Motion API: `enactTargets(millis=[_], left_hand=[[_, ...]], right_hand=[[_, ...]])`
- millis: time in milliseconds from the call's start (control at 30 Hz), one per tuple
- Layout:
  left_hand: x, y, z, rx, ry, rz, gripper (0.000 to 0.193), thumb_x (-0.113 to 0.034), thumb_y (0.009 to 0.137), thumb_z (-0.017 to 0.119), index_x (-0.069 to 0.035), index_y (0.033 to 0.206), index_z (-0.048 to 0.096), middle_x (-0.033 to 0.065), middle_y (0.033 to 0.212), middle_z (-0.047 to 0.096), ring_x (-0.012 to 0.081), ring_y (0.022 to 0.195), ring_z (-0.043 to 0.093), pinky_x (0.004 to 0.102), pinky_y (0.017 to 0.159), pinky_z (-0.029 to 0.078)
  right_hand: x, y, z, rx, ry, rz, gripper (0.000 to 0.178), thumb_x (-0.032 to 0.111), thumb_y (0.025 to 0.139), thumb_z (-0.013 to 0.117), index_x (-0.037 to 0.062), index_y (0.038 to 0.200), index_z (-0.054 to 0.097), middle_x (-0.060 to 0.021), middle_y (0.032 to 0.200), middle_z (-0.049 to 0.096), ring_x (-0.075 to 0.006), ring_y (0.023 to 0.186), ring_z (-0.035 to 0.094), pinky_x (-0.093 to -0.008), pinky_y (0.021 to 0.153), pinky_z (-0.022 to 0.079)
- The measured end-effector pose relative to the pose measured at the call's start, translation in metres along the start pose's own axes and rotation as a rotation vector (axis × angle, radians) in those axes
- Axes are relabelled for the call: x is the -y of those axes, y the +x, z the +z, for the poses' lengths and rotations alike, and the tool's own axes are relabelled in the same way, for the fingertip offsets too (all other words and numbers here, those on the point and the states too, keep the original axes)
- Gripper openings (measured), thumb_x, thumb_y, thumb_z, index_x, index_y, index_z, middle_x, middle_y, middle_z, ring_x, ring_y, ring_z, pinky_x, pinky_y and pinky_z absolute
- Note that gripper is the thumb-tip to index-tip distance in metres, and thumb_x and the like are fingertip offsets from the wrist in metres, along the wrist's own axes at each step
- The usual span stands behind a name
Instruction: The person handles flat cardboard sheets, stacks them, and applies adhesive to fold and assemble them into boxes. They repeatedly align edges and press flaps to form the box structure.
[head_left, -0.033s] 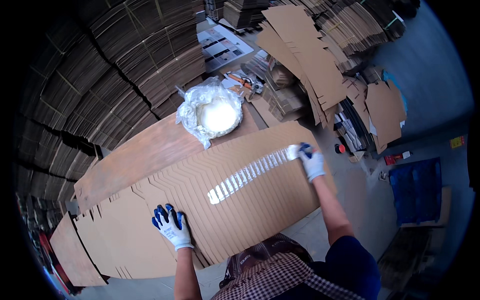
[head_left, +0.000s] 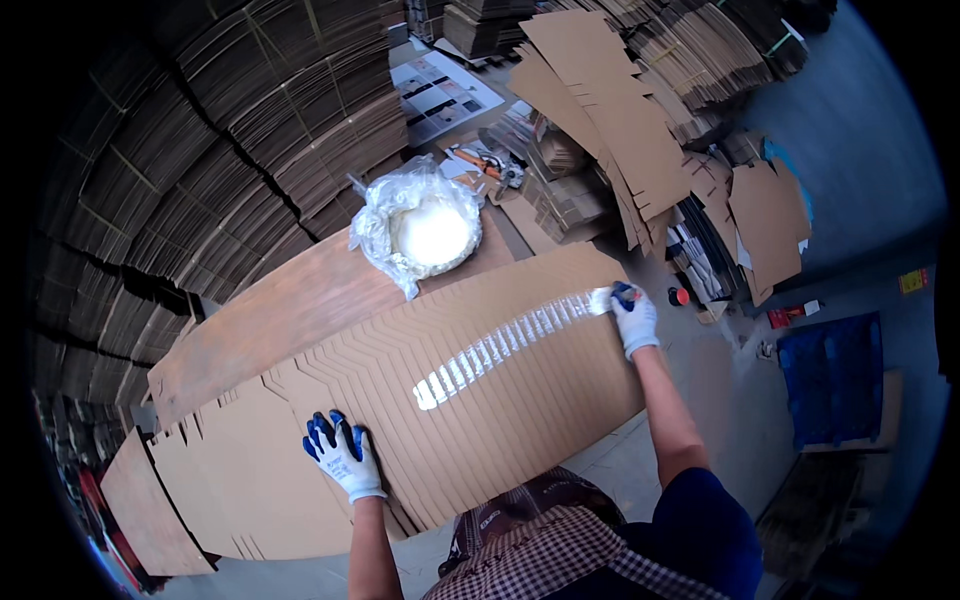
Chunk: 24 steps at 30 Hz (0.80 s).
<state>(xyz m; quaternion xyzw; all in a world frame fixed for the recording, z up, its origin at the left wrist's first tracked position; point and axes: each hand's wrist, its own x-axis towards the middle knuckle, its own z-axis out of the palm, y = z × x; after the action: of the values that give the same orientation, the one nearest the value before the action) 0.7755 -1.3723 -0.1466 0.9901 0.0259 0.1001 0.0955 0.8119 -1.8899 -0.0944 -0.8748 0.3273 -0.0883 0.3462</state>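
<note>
A row of overlapping flat cardboard sheets [head_left: 520, 400] lies fanned out across the wooden table, their edges forming close steps. My left hand [head_left: 343, 457], in a white glove with blue fingertips, rests on the cardboard at the left with its fingers spread. Near the right end of the row, my right hand [head_left: 635, 318], gloved the same way, grips a brush [head_left: 601, 300]. Its white-coated head touches the cardboard, while the handle is mostly hidden in my fingers. A band of wet white glue-like stuff [head_left: 487, 352] runs in stripes over the steps, leading up to the brush.
Beyond the sheets, a plastic-lined tub of white liquid [head_left: 432, 237] stands on the wooden table [head_left: 260, 305]. Tall cardboard stacks [head_left: 230, 130] rise at the far left. Loose cardboard [head_left: 610, 120] leans at the far right, and a blue pallet-like object [head_left: 832, 385] is farther right.
My right hand has moved a little to the right with the brush, and the white band now reaches farther that way. My left hand stays in place.
</note>
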Motion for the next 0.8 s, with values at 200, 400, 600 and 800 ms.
enactTargets(millis=[200,400,600,800], left_hand=[[-0.007,0.003,-0.001,0.029,0.064,0.023,0.045,-0.023,0.092,0.062,-0.007,0.134,0.059,0.0206,0.152,0.042,0.0383,0.141,0.036,0.0526,0.119,0.019],[0.007,-0.002,0.000,-0.001,0.026,0.010,0.045,-0.025,0.090,0.063,-0.008,0.132,0.062,0.0223,0.148,0.046,0.0402,0.140,0.037,0.0536,0.119,0.020],[0.006,0.005,-0.004,0.021,-0.042,-0.029,0.044,-0.027,0.090,0.063,-0.010,0.130,0.063,0.0200,0.148,0.045,0.0397,0.142,0.033,0.0542,0.120,0.016],[0.018,-0.002,-0.002,-0.095,-0.301,-0.037,0.044,-0.018,0.094,0.057,-0.006,0.135,0.056,0.0137,0.147,0.050,0.0344,0.142,0.038,0.0518,0.122,0.018]], right_hand=[[-0.001,-0.037,0.069,0.367,0.399,-0.179,0.033,0.011,0.089,0.070,0.0008,0.119,0.066,-0.0039,0.107,0.070,-0.0162,0.100,0.066,-0.0319,0.092,0.054],[-0.034,0.002,0.050,0.081,0.258,-0.106,0.029,0.019,0.088,0.069,0.0024,0.112,0.066,-0.0131,0.105,0.070,-0.0275,0.095,0.068,-0.0354,0.088,0.052],[-0.023,-0.012,0.028,0.132,0.316,-0.152,0.035,0.003,0.084,0.072,0.0045,0.119,0.065,-0.0100,0.110,0.071,-0.0197,0.094,0.068,-0.0317,0.083,0.053],[0.099,-0.136,0.139,0.618,0.550,-0.158,0.039,0.001,0.082,0.075,0.0054,0.119,0.063,-0.0037,0.111,0.068,-0.0136,0.100,0.064,-0.0264,0.091,0.053]])
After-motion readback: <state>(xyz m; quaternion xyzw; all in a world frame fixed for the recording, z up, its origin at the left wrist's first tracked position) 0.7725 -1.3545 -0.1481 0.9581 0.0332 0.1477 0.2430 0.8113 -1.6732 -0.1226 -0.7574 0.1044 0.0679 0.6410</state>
